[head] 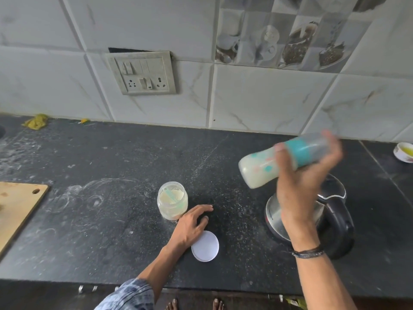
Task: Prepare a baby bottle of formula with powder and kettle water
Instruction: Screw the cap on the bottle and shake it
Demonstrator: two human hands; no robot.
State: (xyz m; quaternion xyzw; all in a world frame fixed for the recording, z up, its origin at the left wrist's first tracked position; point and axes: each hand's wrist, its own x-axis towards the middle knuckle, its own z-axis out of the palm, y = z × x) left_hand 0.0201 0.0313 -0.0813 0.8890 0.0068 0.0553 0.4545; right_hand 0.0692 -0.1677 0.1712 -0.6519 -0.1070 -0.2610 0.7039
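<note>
The right hand (pixel 304 173) is gripping the baby bottle (pixel 283 159) up in the air, above the kettle (pixel 335 220). The bottle is lying almost on its side, with its round bottom pointing left. It is see-through plastic with a teal ring and small coloured shapes, and creamy white milk is filling the bottom part. The bottle and fingers are looking blurry. A dark braided band (pixel 308 252) is sitting on that wrist. The kettle is shiny metal with a fat black handle, and it is standing on the worktop (pixel 100 231), which is dark, speckled stone with white dusty smears. The left hand (pixel 192 222) is resting flat and open on the worktop, holding nothing. Just beside it is standing the powder jar (pixel 172 200), clear and round, with no lid on, pale powder inside and a teal scoop (pixel 173 194) poking in it. The flat white round lid (pixel 205 246) is lying near that wrist. A wooden board (pixel 17 204) is lying at the far left.
</note>
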